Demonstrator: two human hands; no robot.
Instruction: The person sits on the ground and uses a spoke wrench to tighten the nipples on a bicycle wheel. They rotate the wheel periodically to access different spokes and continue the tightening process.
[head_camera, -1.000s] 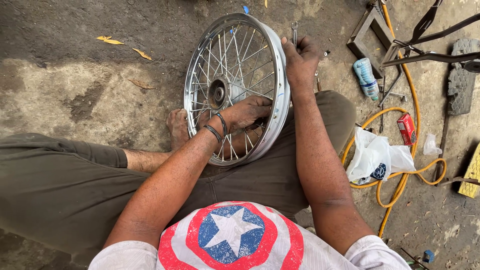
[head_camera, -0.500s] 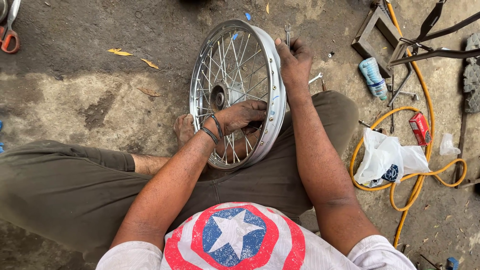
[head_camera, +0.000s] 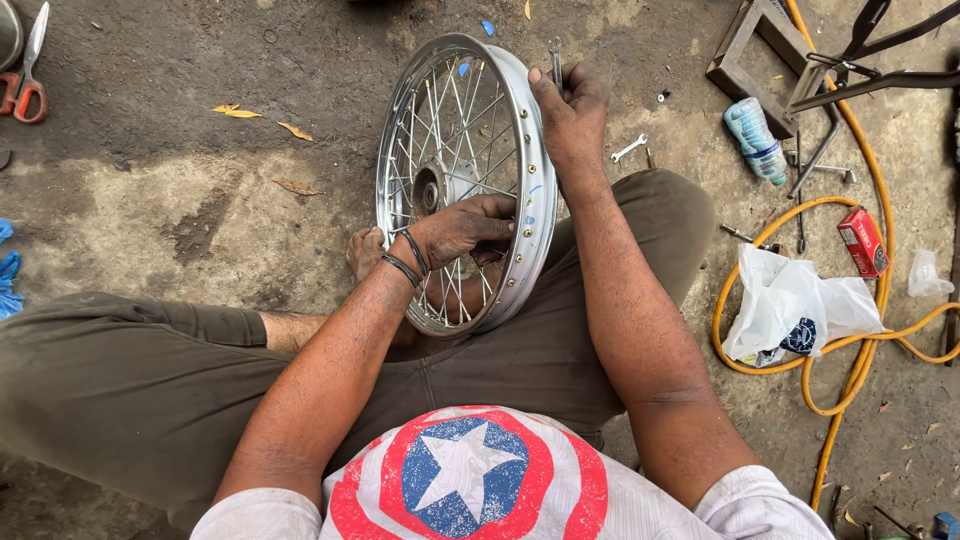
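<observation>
Spoked wheel (head_camera: 462, 180): left hand (head_camera: 462, 228) pinches spokes, right hand (head_camera: 572, 112) clenches spanner (head_camera: 556, 62)

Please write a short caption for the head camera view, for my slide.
Seated person steadies a spoked wheel rim: left hand on spokes, right hand holding a wrench.

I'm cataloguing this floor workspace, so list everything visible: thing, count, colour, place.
spoked wheel: one, silver, upright on the lap
small tool: one, metal, in the right hand at the rim top
spanner: one, silver, floor right of the wheel
plastic bottle: one, clear blue, upper right
hose: one, yellow, looped at right
plastic bag: one, white, inside the hose loop
small box: one, red, right
scissors: one, orange-handled, upper left
metal frame: one, dark, top right
left hand: on the spokes
right hand: gripping the tool
</observation>
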